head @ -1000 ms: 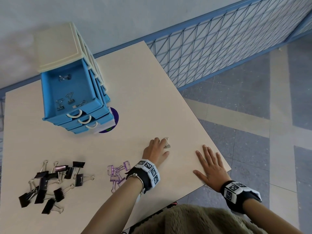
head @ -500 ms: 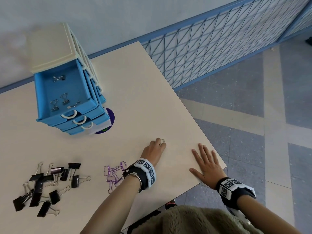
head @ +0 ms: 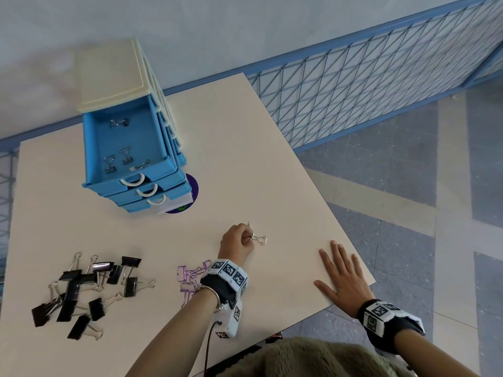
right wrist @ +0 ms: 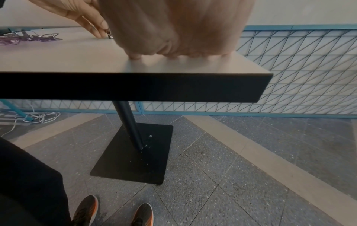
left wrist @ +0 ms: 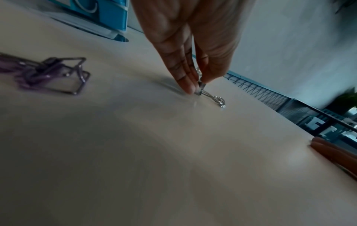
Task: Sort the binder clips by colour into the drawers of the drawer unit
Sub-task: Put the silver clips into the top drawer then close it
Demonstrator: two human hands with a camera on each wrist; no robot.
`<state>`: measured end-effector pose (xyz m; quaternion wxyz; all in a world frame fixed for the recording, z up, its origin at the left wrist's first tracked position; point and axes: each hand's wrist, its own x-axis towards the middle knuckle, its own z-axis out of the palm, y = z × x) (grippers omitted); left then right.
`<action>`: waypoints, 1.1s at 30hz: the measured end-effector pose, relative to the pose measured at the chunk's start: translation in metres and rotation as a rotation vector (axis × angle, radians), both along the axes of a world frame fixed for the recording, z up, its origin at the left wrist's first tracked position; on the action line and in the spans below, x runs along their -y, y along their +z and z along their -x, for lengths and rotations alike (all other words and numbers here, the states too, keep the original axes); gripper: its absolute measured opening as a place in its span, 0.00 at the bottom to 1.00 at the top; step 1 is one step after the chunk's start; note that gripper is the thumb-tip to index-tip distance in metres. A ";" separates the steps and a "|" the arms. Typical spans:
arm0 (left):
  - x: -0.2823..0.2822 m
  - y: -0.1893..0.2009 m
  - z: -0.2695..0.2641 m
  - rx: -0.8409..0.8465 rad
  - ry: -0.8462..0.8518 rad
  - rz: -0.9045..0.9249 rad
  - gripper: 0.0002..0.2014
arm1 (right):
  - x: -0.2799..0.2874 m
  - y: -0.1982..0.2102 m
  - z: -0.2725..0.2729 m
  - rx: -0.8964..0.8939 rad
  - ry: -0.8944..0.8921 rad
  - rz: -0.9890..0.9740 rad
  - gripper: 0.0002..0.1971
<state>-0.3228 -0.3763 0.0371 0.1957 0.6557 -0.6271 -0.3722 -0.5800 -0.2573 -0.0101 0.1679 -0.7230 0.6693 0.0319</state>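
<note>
My left hand [head: 246, 236] pinches a small silver binder clip [head: 258, 238] between thumb and fingers; the left wrist view shows the silver clip [left wrist: 201, 87] touching the table. My right hand [head: 340, 270] lies flat, fingers straight, near the table's right edge. The blue drawer unit [head: 136, 148] stands at the back left. Its top drawer [head: 92, 148] is pulled out and holds several silver clips [head: 125, 156]. Purple clips [head: 187, 278] lie by my left wrist, and black clips [head: 87, 289] are heaped at the front left.
The beige table [head: 245, 159] ends close to my right hand, with tiled floor [head: 408, 213] beyond. A blue wire fence [head: 367, 85] runs behind. A purple round sticker [head: 192, 191] shows under the drawer unit. The table's black pedestal [right wrist: 131, 126] and my shoes show below.
My left hand has closed its fingers on the silver clip, which now shows one handle sticking out to the right. The right hand stays flat on the table.
</note>
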 end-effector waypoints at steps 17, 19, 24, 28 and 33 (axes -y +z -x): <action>0.014 0.008 -0.008 0.393 -0.386 0.031 0.07 | -0.002 -0.003 0.000 -0.012 -0.012 -0.001 0.35; 0.015 0.008 -0.007 0.448 -0.461 0.053 0.08 | -0.001 -0.002 0.000 -0.013 -0.010 0.007 0.35; 0.016 0.003 -0.002 0.610 -0.630 0.070 0.12 | -0.002 -0.002 -0.001 0.002 -0.008 0.009 0.35; 0.016 0.003 0.003 0.713 -0.667 0.048 0.14 | -0.002 -0.004 -0.001 -0.004 -0.014 0.018 0.35; 0.014 0.008 -0.001 0.548 -0.502 -0.030 0.11 | 0.000 0.001 -0.001 -0.004 -0.029 0.034 0.35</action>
